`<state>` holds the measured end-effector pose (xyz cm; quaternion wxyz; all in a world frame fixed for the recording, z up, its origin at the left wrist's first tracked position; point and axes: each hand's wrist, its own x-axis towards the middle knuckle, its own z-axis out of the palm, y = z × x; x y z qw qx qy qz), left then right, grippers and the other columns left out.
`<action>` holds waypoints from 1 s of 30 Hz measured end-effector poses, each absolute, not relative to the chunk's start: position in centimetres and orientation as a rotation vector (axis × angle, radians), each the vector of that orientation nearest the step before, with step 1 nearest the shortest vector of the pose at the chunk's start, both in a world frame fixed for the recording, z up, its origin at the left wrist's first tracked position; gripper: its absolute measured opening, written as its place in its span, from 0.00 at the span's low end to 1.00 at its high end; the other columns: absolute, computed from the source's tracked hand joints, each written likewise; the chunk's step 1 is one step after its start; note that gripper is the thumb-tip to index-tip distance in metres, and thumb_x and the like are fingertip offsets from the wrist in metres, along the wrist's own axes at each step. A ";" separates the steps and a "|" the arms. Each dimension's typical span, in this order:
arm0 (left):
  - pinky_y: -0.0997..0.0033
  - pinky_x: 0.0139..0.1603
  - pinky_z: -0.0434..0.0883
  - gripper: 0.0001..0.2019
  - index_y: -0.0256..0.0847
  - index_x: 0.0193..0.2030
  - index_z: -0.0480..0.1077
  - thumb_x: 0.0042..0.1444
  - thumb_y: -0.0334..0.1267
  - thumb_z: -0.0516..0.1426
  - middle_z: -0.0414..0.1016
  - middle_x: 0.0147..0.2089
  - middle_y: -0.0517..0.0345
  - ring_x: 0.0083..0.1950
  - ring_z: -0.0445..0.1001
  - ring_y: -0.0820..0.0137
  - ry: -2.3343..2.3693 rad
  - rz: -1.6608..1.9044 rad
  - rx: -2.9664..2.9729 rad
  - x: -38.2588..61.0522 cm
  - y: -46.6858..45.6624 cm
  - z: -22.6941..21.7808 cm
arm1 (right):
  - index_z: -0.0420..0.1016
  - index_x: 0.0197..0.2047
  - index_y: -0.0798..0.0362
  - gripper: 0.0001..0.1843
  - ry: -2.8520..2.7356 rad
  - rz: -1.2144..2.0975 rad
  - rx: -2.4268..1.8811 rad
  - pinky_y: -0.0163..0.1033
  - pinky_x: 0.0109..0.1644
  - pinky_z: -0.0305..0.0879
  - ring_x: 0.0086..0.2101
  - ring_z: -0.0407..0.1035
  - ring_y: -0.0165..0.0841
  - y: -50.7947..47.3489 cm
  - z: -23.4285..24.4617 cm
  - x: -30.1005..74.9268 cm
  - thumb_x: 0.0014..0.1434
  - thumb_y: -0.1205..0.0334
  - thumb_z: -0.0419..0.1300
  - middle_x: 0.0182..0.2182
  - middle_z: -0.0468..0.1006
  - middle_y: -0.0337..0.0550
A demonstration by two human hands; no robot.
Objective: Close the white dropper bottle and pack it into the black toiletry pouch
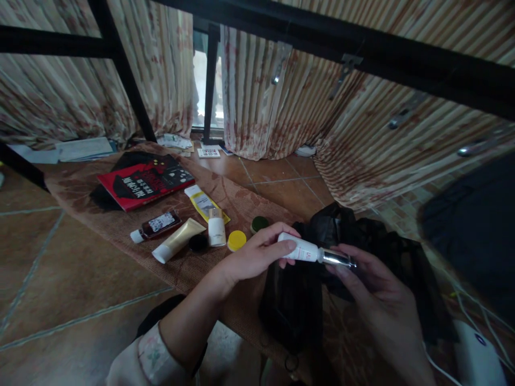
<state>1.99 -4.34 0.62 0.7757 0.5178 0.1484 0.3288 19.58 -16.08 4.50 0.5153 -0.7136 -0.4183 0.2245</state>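
My left hand (253, 256) is closed round the body of a small white tube (300, 249). Its silver cap (337, 259) points right and rests against the fingers of my right hand (372, 284), which curl under it. Both hands hover above a black bag (317, 279) lying on a brown patterned mat (120, 225). To the left of my hands, several cosmetics lie on the mat: a gold tube (177, 240), a dark bottle with a white cap (156, 226), a small white bottle (216, 228), a yellow lid (237, 240) and a green lid (259, 223).
A red and black book (145, 182) lies at the mat's far end beside a yellow sachet (206, 205). Striped curtains (281, 107) and black bed-frame bars (362, 48) hang overhead. Papers (82, 148) lie on the tiled floor. A white device (477, 354) with cables sits at right.
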 end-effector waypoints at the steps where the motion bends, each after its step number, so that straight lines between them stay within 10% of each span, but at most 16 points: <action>1: 0.75 0.32 0.66 0.17 0.37 0.47 0.70 0.57 0.47 0.61 0.72 0.34 0.58 0.31 0.69 0.75 0.314 0.723 1.142 1.9 -4.3 0.7 | 0.78 0.51 0.49 0.24 -0.979 0.534 -1.730 0.43 0.46 0.77 0.39 0.79 0.38 -16.1 4.5 19.6 0.53 0.49 0.69 0.43 0.83 0.45; 15: 0.77 0.37 0.66 0.16 0.37 0.49 0.73 0.54 0.34 0.65 0.72 0.37 0.59 0.36 0.70 0.75 0.198 0.755 1.197 1.1 -4.1 1.4 | 0.79 0.47 0.54 0.33 -0.867 0.486 -1.828 0.28 0.17 0.60 0.17 0.64 0.26 -15.6 4.5 18.8 0.59 0.32 0.55 0.19 0.73 0.38; 30: 0.79 0.33 0.70 0.15 0.37 0.50 0.73 0.56 0.37 0.64 0.75 0.37 0.57 0.33 0.72 0.76 0.211 0.788 1.101 1.4 -4.0 1.0 | 0.73 0.55 0.41 0.26 -1.110 0.495 -1.544 0.34 0.48 0.74 0.46 0.76 0.33 -16.3 4.5 18.8 0.53 0.56 0.71 0.51 0.79 0.41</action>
